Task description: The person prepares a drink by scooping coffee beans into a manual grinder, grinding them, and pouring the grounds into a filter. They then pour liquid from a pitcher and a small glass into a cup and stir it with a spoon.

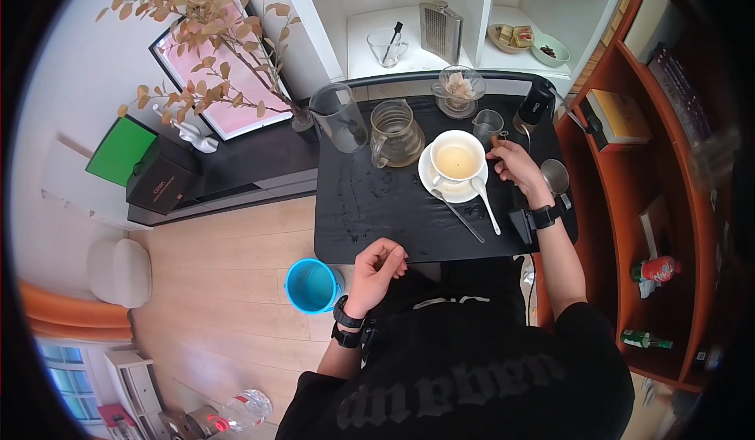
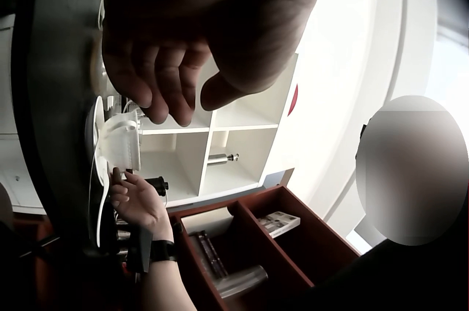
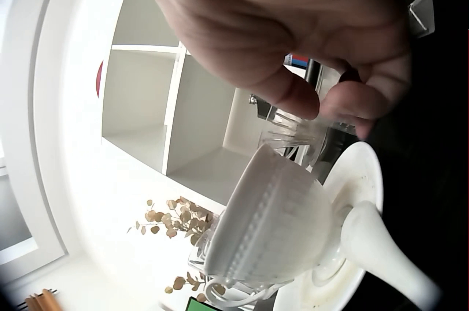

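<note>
Above the table's right side, my right hand (image 1: 515, 165) pinches a small dark brown piece (image 2: 116, 175) between thumb and fingers; most of it is hidden, and I cannot tell what it is. The hand is just right of a white cup (image 3: 271, 216) holding pale yellow liquid (image 1: 458, 159). The cup stands upright on a white saucer (image 1: 428, 179). A white spoon (image 1: 487, 209) and a thin metal stirring spoon (image 1: 462, 218) lean out from the saucer toward me. My left hand (image 1: 376, 273) hangs loosely curled at the table's front edge, holding nothing.
Behind the cup stand a glass pot (image 1: 397, 135), a tall glass vessel (image 1: 340, 117), a glass dripper (image 1: 458, 94) and a small glass pitcher (image 1: 488, 123). A black device (image 1: 535, 106) and a metal cup (image 1: 555, 176) are at right. A blue bucket (image 1: 313, 287) sits on the floor.
</note>
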`<action>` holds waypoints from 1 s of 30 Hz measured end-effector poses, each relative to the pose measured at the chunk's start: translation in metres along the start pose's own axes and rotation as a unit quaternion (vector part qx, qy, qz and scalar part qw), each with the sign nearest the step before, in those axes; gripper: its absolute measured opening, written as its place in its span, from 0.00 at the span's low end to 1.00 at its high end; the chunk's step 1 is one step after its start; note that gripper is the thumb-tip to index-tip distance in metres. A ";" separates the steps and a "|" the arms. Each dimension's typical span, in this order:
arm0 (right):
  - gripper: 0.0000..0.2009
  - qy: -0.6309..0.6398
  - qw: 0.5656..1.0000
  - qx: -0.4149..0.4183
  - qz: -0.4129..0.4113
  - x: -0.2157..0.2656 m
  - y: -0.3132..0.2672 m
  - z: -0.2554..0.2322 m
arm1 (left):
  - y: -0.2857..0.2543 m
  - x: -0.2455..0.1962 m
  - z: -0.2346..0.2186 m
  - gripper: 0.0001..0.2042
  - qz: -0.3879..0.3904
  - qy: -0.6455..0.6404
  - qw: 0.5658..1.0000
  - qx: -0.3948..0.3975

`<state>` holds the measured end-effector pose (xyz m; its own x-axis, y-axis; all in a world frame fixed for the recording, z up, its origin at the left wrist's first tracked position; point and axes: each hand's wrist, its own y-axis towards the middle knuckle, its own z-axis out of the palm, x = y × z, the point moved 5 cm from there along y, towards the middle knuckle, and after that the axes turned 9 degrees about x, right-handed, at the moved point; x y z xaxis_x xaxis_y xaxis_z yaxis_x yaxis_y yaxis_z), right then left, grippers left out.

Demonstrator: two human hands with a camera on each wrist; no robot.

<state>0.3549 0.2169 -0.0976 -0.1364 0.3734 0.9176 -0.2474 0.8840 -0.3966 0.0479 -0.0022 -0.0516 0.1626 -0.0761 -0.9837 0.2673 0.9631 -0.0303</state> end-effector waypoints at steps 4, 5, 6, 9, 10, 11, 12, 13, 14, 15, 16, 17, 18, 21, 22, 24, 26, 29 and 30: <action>0.36 -0.100 0.989 -0.089 -0.063 0.014 -0.037 0.007 | 0.004 -0.002 0.000 0.08 0.003 0.005 1.000 0.001; 0.38 -0.125 0.982 -0.111 -0.089 0.019 -0.053 0.009 | 0.007 -0.005 -0.002 0.08 0.007 0.008 1.000 -0.001; 0.34 -0.129 0.983 -0.093 -0.092 0.024 -0.067 0.013 | 0.011 -0.008 -0.005 0.08 0.010 0.011 1.000 -0.002; 0.28 -0.074 0.988 -0.010 -0.134 0.028 -0.099 0.020 | 0.029 -0.024 -0.016 0.06 0.012 0.047 0.999 -0.002; 0.21 -0.078 0.990 0.018 -0.117 0.033 -0.112 0.023 | 0.038 -0.031 -0.020 0.06 0.017 0.055 0.998 -0.007; 0.20 -0.068 0.990 0.034 -0.117 0.034 -0.120 0.022 | 0.049 -0.036 -0.027 0.04 0.030 0.074 0.997 -0.010; 0.20 -0.059 0.990 0.049 -0.118 0.033 -0.127 0.021 | 0.061 -0.043 -0.033 0.05 0.042 0.086 0.995 -0.032; 0.19 -0.050 0.990 0.065 -0.119 0.034 -0.135 0.020 | 0.074 -0.050 -0.038 0.06 0.055 0.098 0.992 -0.055; 0.17 -0.050 0.989 0.068 -0.125 0.038 -0.144 0.021 | 0.088 -0.051 -0.049 0.09 0.081 0.166 0.978 -0.093; 0.16 -0.050 0.988 0.071 -0.124 0.035 -0.148 0.020 | 0.102 -0.046 -0.061 0.11 0.108 0.232 0.958 -0.131; 0.16 -0.051 0.988 0.075 -0.123 0.031 -0.153 0.020 | 0.116 -0.044 -0.069 0.13 0.147 0.304 0.927 -0.163; 0.16 -0.051 0.988 0.078 -0.122 0.028 -0.158 0.020 | 0.126 -0.040 -0.073 0.13 0.109 0.279 0.943 -0.146; 0.15 -0.038 0.989 0.080 -0.120 0.026 -0.163 0.021 | 0.135 -0.036 -0.076 0.13 0.072 0.255 0.956 -0.128; 0.14 -0.026 0.988 0.091 -0.125 0.028 -0.177 0.027 | 0.152 -0.024 -0.077 0.15 -0.028 0.098 0.994 -0.029; 0.14 -0.020 0.987 0.100 -0.124 0.026 -0.179 0.027 | 0.152 -0.022 -0.075 0.15 -0.065 0.027 0.998 0.000; 0.14 -0.009 0.985 0.122 -0.124 0.020 -0.179 0.028 | 0.152 -0.019 -0.066 0.19 -0.133 -0.091 0.986 0.050; 0.13 -0.007 0.983 0.134 -0.122 0.018 -0.179 0.030 | 0.153 -0.012 -0.067 0.20 -0.137 -0.106 0.982 0.081; 0.13 -0.005 0.981 0.146 -0.127 0.019 -0.177 0.031 | 0.147 -0.016 -0.058 0.21 -0.143 -0.094 0.983 0.065; 0.13 -0.004 0.980 0.150 -0.130 0.019 -0.176 0.032 | 0.144 -0.018 -0.057 0.21 -0.146 -0.092 0.983 0.059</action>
<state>0.3655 0.0597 -0.0112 -0.0382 0.1437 0.9889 -0.5447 0.8267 -0.1412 0.0295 0.1524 -0.0479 0.2279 -0.4006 -0.8875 0.4345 0.8575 -0.2755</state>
